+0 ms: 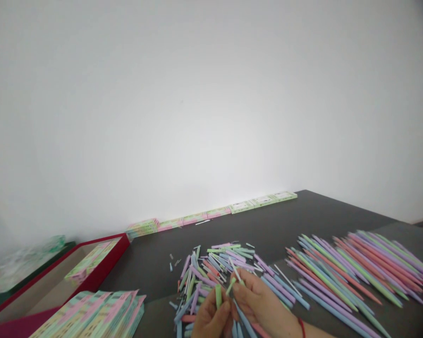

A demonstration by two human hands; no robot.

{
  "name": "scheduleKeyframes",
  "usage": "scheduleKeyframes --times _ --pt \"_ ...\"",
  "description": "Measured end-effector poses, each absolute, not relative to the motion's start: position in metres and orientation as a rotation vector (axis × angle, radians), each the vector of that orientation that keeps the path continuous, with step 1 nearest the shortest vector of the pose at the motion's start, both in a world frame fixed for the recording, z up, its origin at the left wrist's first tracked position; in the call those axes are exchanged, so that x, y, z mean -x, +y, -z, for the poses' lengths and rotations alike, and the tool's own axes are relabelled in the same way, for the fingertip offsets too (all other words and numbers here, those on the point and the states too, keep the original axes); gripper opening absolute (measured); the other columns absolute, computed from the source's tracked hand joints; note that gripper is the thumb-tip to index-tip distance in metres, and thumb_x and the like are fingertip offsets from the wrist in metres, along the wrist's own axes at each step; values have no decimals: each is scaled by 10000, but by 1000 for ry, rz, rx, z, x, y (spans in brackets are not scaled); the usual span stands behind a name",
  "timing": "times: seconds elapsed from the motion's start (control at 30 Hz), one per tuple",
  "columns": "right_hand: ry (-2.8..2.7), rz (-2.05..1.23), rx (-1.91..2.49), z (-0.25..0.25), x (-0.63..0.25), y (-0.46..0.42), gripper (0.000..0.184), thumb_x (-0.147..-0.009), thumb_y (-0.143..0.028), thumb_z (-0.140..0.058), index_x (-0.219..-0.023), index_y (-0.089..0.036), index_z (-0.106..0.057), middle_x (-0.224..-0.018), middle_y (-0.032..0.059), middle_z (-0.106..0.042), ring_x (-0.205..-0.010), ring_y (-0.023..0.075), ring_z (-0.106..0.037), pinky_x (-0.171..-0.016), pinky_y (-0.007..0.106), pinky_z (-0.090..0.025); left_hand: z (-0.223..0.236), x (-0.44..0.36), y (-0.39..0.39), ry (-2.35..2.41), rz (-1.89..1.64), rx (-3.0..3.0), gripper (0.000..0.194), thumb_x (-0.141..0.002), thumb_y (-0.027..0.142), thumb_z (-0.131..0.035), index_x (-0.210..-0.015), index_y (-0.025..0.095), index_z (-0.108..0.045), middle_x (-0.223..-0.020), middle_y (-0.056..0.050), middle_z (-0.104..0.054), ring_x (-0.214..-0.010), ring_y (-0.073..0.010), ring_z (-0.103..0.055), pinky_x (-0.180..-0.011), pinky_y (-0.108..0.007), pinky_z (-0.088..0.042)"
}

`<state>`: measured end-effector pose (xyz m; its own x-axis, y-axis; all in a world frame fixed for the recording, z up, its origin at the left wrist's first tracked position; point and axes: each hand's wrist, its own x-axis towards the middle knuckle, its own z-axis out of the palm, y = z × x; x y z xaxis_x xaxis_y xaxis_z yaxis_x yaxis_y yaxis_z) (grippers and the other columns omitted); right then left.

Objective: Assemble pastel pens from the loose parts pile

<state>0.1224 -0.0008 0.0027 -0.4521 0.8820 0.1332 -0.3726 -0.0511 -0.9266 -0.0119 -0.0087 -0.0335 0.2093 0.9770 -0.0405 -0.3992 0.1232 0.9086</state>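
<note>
At the bottom edge, my left hand (211, 319) is closed around a short green pen cap (218, 295) held upright. Beside it, my right hand (259, 300), with a red string at the wrist, pinches a thin white refill with a green tip (232, 281), angled toward the cap. Both hands hover over a loose pile of pastel pen parts (215, 267) on the dark table (268, 225). To the right lies a spread of long pastel pen barrels (352, 272) in pink, purple, green and blue.
Flat printed boxes (91, 314) are stacked at the lower left. A red-rimmed tray (102, 263) holds more of them. A row of flat boxes (211, 213) lines the table's far edge against the white wall. A clear plastic bag (28, 258) lies far left.
</note>
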Motion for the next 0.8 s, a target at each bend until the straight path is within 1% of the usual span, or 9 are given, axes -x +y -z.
scheduleKeyframes --times 0.07,0.13,0.2,0.3,0.4,0.47,0.57,0.7,0.8 --pt "-1320 -1591 646 -9 -126 -3 381 -779 -546 -577 -748 -208 -404 -503 -117 -302 -404 43 -162 -401 190 -140 33 13 -9 785 -1165 -971 420 -584 520 -775 -664 170 -558 -488 70 -466 -399 -26 -310 -386 -152 -191" --pt "-1411 -1465 700 -15 -130 -5 333 -811 -484 -559 -719 -202 -409 -508 -109 -294 -430 55 -189 -421 190 -177 33 14 -9 781 -1156 -1005 422 -607 536 -752 -663 175 -541 -467 87 -428 -371 -17 -247 -365 -159 -146" --pt "-1534 -1323 788 -19 -135 -7 263 -838 -407 -531 -718 -192 -439 -535 -90 -341 -460 69 -248 -449 195 -225 34 15 -9 799 -1151 -1019 431 -610 545 -744 -679 183 -520 -474 95 -426 -361 -11 -214 -358 -164 -125" --pt "-1698 -1118 885 -22 -142 -11 156 -850 -297 -498 -749 -178 -497 -622 -51 -446 -548 100 -372 -531 215 -316 37 15 -8 834 -1138 -1057 448 -607 556 -736 -694 184 -502 -494 96 -444 -355 -4 -208 -350 -168 -109" --pt "-1788 -985 927 -23 -147 -14 123 -853 -248 -466 -768 -175 -517 -714 -17 -521 -679 141 -468 -648 251 -374 39 15 -8 809 -1111 -1127 432 -645 550 -707 -671 183 -480 -481 104 -424 -335 0 -193 -332 -172 -93" --pt "-1803 -941 965 -22 -148 -16 122 -858 -243 -449 -771 -180 -506 -727 -14 -526 -712 154 -487 -678 262 -383 38 16 -8 785 -1082 -1182 403 -691 532 -676 -672 187 -468 -468 115 -403 -313 2 -174 -317 -168 -80" --pt "-1821 -896 1004 -22 -150 -17 112 -863 -238 -430 -782 -188 -490 -737 -16 -527 -715 156 -496 -680 264 -393 37 18 -8 770 -1052 -1279 370 -743 524 -625 -693 195 -463 -448 129 -371 -283 1 -156 -292 -163 -84" --pt "-1905 -832 1025 -24 -153 -17 107 -873 -223 -416 -813 -191 -499 -777 -6 -566 -747 160 -521 -705 264 -396 41 18 -8 775 -1030 -1343 387 -745 553 -603 -697 200 -453 -443 133 -352 -280 -3 -167 -282 -162 -97" --pt "-1987 -784 1050 -27 -155 -17 97 -876 -213 -420 -828 -190 -501 -800 3 -588 -758 158 -532 -703 257 -387 45 18 -7 777 -1014 -1331 380 -737 542 -618 -710 203 -450 -466 125 -375 -296 -4 -177 -294 -163 -89"
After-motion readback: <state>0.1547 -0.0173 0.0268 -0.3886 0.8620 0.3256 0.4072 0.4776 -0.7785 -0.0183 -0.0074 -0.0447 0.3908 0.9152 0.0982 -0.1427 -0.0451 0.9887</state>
